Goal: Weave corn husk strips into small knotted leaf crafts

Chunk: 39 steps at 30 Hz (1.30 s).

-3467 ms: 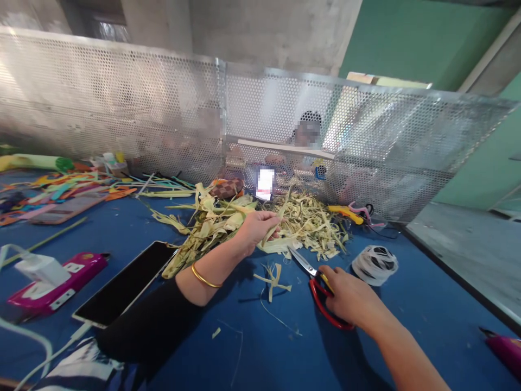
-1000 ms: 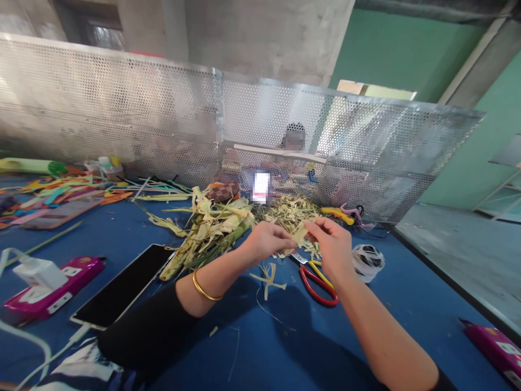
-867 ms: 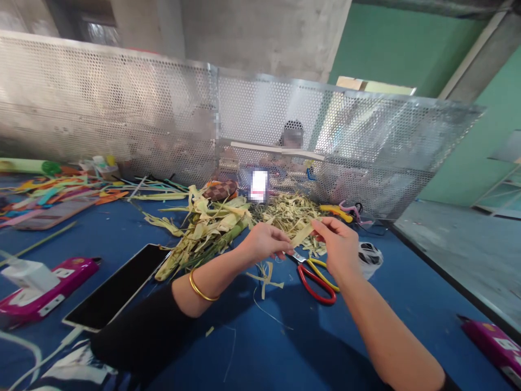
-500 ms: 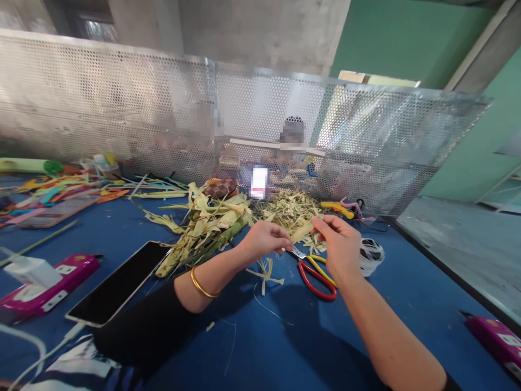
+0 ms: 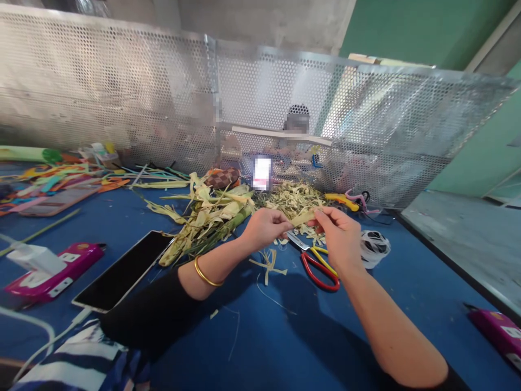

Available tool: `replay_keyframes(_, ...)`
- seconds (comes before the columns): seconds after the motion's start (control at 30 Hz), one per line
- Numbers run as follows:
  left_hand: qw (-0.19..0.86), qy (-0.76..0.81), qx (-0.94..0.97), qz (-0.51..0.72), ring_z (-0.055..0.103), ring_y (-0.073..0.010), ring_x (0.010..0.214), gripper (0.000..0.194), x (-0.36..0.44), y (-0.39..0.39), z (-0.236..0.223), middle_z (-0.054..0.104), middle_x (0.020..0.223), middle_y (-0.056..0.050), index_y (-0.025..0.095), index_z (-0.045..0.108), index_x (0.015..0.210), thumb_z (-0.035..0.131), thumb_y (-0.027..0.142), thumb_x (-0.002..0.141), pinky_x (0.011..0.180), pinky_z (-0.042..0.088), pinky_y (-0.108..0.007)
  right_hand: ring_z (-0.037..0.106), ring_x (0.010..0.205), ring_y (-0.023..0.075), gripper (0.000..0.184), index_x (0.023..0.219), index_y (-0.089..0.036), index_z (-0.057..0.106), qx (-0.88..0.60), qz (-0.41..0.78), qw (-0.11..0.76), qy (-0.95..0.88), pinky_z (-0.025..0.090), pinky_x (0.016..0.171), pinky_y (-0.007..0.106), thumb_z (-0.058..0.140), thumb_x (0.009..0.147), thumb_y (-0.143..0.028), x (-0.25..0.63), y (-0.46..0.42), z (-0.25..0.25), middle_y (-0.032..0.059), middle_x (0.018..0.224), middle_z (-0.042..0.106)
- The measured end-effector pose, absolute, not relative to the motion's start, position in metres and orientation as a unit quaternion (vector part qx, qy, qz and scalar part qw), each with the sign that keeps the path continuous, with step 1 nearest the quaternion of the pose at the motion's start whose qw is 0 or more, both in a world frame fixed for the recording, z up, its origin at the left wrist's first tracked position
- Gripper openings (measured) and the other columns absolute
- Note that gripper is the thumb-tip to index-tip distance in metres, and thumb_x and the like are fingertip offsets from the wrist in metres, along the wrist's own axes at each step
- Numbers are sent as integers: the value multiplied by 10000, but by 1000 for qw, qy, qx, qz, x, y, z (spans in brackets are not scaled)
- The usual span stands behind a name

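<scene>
A pale yellow-green strip of dried leaf (image 5: 303,218) is stretched between my two hands above the table. My left hand (image 5: 266,225) pinches its left end, and my right hand (image 5: 341,233) pinches the other end between thumb and fingers. Below them lie scissors (image 5: 319,270) with red and yellow handles, blades partly hidden by my left hand. A small cross of knotted strips (image 5: 268,266) rests on the table nearer to me. Beyond my hands is a heap of cut leaf scraps (image 5: 297,196); a bundle of long leaves (image 5: 211,222) lies to the left.
A black-screened phone (image 5: 126,271) on a cable and a magenta power strip (image 5: 61,271) lie on the left. At right stand a spool of white thread (image 5: 373,248) and a yellow-handled tool (image 5: 342,202). A perforated metal screen (image 5: 163,98) closes the back, a person behind it.
The view has tipped slightly downward, so the screen sits higher in the picture. Both hands still hold the leaf strip, with the right fingers shifted slightly along it.
</scene>
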<state>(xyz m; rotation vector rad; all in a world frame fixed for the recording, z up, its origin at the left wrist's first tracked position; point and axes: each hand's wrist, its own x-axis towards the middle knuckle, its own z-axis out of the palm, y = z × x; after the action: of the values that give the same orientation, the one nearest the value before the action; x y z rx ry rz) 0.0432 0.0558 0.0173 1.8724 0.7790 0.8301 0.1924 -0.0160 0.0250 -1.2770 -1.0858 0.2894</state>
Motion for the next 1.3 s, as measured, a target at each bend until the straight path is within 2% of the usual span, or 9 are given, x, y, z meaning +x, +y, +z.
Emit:
replay_keyframes(0.1,395,330,783,348,603,-135,589,175,41,60,17,668,633,-23,166,666,703,608,326,743,583,445,-232,619,607,167,170,849,-172,666,-565,52,649,-507,474,566,277,608,780,-316,193,-18,26,15,652,665)
replay_keyframes(0.23,345,387,736,435,614,-146,713,227,40,57,25,698,884,-48,179,672,908,621,314,733,667,450,-251,648,685,171,98,865,-202,658,-513,-176,582,-606,509,667,304,566,833,-213,192,-27,29,37,759,695)
replay_keyframes(0.3,421,400,682,444,599,-133,674,216,40,50,33,687,822,-58,159,664,850,584,343,770,638,442,-247,659,766,176,155,900,-218,657,-458,-297,510,-665,508,714,303,557,829,-124,192,-32,29,53,838,707)
replay_keyframes(0.37,560,382,622,392,577,-124,603,329,40,40,40,648,673,-56,139,645,717,538,438,800,574,424,-239,660,825,182,229,947,-225,650,-402,-378,432,-714,503,739,303,563,810,-63,191,-35,29,61,881,712)
replay_keyframes(0.43,658,352,573,338,561,-113,571,347,40,32,45,618,612,-38,134,636,662,610,470,744,563,416,-239,656,861,186,253,984,-216,640,-362,-420,365,-747,499,761,312,570,804,-52,190,-37,29,67,906,712)
replay_keyframes(0.5,692,340,541,335,538,-94,545,276,40,27,47,597,579,-12,135,627,623,701,396,675,565,414,-233,648,887,190,243,1004,-199,631,-342,-434,327,-766,495,784,325,568,812,-62,189,-37,28,74,921,710)
replay_keyframes(0.63,698,336,519,362,542,-86,549,188,39,28,48,596,580,-4,133,626,596,747,274,624,560,415,-220,637,900,192,245,1016,-190,629,-348,-418,327,-773,484,800,335,562,818,-63,189,-35,26,78,939,703)
replay_keyframes(0.9,666,342,508,427,531,-72,535,115,41,27,50,612,571,-9,128,656,579,756,183,588,580,438,-221,612,797,172,100,862,-213,621,-412,-279,427,-755,455,756,333,568,844,-131,183,-31,29,47,841,667)
replay_keyframes(1.3,614,325,566,443,511,-78,541,125,42,26,47,631,575,-16,157,693,602,734,274,610,592,430,-236,585,812,207,94,741,-221,567,-562,-21,471,-680,432,738,339,549,830,-247,176,-31,34,33,839,644)
